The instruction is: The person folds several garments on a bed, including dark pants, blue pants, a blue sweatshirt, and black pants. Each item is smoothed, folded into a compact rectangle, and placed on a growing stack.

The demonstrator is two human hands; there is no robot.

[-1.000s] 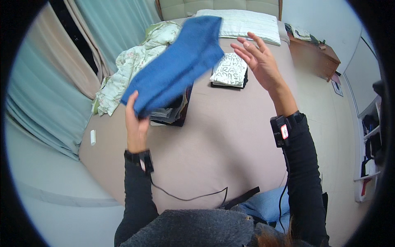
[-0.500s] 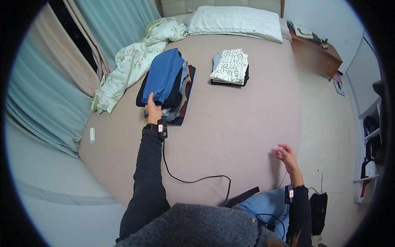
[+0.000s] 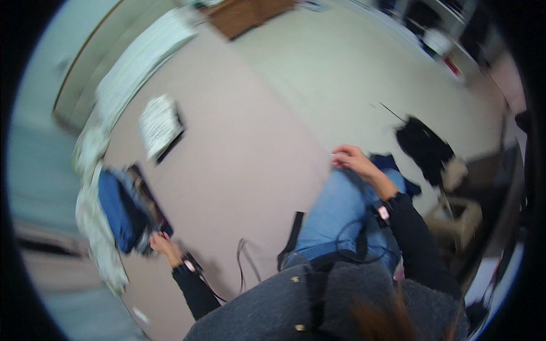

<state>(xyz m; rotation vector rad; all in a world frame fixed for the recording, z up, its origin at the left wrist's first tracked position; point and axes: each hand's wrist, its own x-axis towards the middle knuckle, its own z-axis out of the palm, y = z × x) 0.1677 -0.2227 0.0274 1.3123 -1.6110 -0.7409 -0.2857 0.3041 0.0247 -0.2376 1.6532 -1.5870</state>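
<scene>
The white shelf unit (image 3: pixel 467 57), far beyond the right hand (image 3: pixel 352 161) to the upper right, holds dark items, 1 white item (image 3: pixel 438 41) and 1 red item (image 3: pixel 453 67), all blurred. A tan boxy object (image 3: pixel 455 221) stands to the right of that hand; whether anything is in it cannot be told. The right arm bends inward, its hand raised over the jeans (image 3: pixel 330 219), fingers loosely bent, released, with nothing visible in them. The left arm reaches out, and its hand (image 3: pixel 162 243) is at the near end of the folded clothes stack (image 3: pixel 120 207), blue on top, on the bed (image 3: pixel 239 142); blur hides whether the fingers grasp cloth or merely touch it. Beyond that grip lies a 2nd stack (image 3: pixel 161 126), white on top; to its left, the floral quilt (image 3: pixel 102 250).
</scene>
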